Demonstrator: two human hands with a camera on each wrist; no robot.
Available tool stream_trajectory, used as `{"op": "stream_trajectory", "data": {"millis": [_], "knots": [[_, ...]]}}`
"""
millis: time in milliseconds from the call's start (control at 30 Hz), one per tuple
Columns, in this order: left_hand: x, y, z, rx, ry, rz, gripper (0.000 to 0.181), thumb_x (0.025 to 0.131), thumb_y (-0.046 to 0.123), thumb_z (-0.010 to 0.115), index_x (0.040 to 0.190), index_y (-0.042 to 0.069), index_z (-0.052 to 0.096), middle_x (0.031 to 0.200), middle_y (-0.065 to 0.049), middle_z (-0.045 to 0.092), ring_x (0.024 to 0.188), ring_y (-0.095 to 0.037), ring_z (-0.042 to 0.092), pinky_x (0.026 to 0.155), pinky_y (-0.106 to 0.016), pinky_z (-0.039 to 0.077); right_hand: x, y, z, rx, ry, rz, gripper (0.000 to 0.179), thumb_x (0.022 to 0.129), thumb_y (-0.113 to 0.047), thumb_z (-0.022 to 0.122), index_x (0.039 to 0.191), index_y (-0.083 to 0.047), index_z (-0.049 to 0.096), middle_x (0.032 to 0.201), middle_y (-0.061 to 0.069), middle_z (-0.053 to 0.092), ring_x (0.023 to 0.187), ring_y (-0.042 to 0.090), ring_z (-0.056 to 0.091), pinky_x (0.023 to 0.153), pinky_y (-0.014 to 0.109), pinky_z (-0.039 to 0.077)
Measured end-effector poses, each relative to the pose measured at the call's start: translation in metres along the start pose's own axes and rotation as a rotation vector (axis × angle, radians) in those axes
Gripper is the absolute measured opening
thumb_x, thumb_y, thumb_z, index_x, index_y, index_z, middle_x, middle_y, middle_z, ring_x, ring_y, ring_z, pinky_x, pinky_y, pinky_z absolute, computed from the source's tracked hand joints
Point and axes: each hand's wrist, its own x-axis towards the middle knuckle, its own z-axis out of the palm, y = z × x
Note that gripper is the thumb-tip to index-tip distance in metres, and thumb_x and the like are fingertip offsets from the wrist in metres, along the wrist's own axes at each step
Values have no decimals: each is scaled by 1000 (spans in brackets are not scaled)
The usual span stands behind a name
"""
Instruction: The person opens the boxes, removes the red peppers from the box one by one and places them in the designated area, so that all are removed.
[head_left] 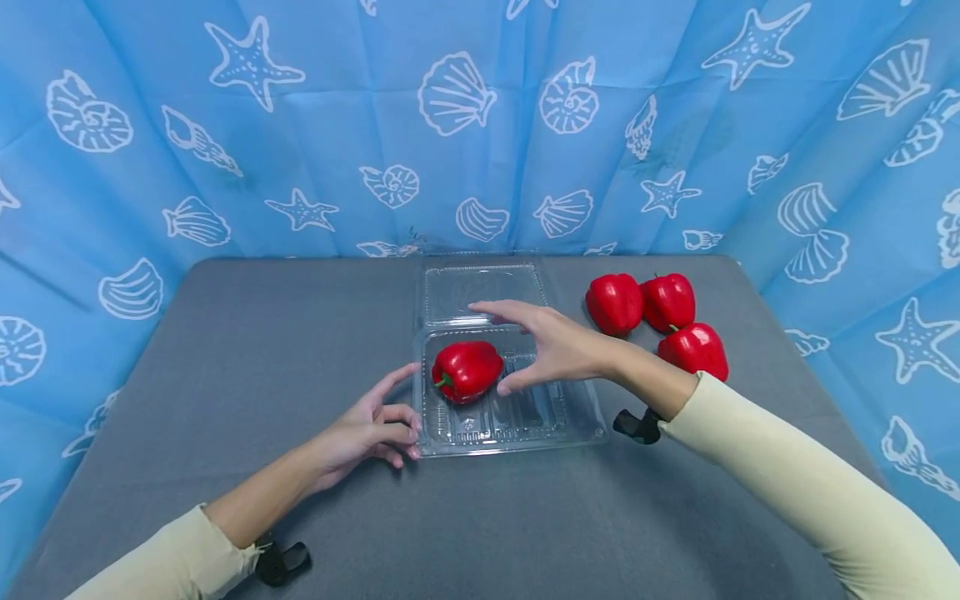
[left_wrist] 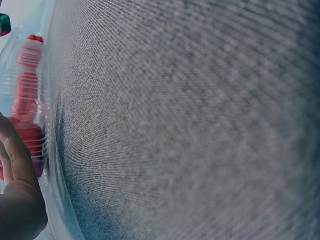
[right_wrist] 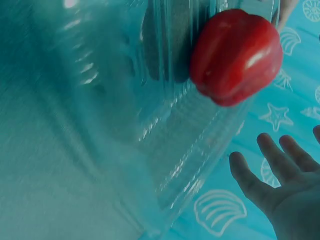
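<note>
A clear plastic clamshell container (head_left: 536,417) lies unfolded, its lid (head_left: 480,296) laid back toward the curtain. On the left side of its base lies a red bell pepper (head_left: 468,371), green stem toward the lower left. My left hand (head_left: 367,429) touches the container's left edge with relaxed fingers, the index finger stretched forward. Over the right part of the container hovers my right hand (head_left: 558,342), fingers and thumb spread apart, just right of the pepper. In the right wrist view the pepper (right_wrist: 237,57) sits apart from my right hand (right_wrist: 295,200), which holds nothing.
Three more red bell peppers, one at the back left (head_left: 615,304), one behind (head_left: 669,302) and one in front (head_left: 696,350), cluster right of the container. A grey cloth covers the table (head_left: 262,350). Behind it hangs a blue curtain (head_left: 322,125) with white shells and starfish.
</note>
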Motion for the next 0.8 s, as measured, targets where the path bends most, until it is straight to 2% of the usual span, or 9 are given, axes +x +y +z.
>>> {"op": "stream_trajectory", "data": {"millis": [267, 567, 800], "knots": [[0, 0, 0, 3, -3, 4, 94, 88, 3, 66, 159, 32, 12, 98, -7, 63, 82, -24, 69, 67, -33, 56, 17, -3, 14, 47, -95, -32, 95, 76, -29, 85, 154, -13, 34, 155, 9, 39, 136, 33, 45, 104, 54, 43], [1, 0, 0, 6, -14, 7, 94, 88, 3, 66, 159, 31, 12, 98, -8, 63, 82, -23, 69, 67, -32, 56, 25, 2, 20, 45, -113, 29, 93, 75, -30, 84, 153, -16, 36, 153, 7, 41, 129, 25, 48, 99, 45, 49], [0, 0, 0, 11, -16, 15, 95, 88, 3, 66, 159, 29, 10, 98, -8, 63, 82, -23, 69, 67, -32, 56, 28, 3, 21, 62, -139, 38, 90, 76, -28, 85, 151, -13, 39, 149, 13, 44, 127, 25, 48, 98, 41, 49]]}}
